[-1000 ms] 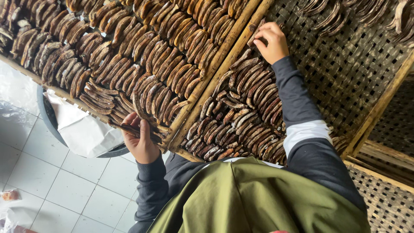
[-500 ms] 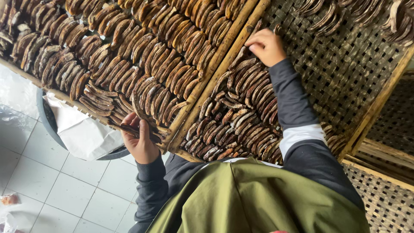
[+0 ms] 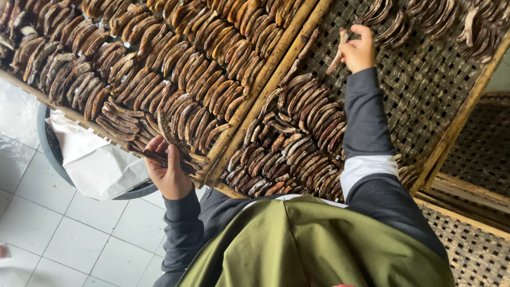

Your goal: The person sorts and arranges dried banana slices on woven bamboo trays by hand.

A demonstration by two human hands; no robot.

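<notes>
Lying crumpled at near left, a white plastic sheet (image 3: 95, 162) lines a round grey tub (image 3: 49, 150) on the white tiled floor (image 3: 58, 234); no labels or signs show. Left hand (image 3: 169, 169) is closed around a few dark brown dried curved strips (image 3: 159, 157) at the near edge of the left woven bamboo tray (image 3: 241, 109). Right hand (image 3: 358, 50), raised over the right woven bamboo tray (image 3: 425, 95), pinches one pale brown curved strip (image 3: 337, 53) between thumb and fingers, lifted off the mesh. Dried strips in packed rows (image 3: 297, 143) lie below it: wrinkled, glossy, brown to near black.
</notes>
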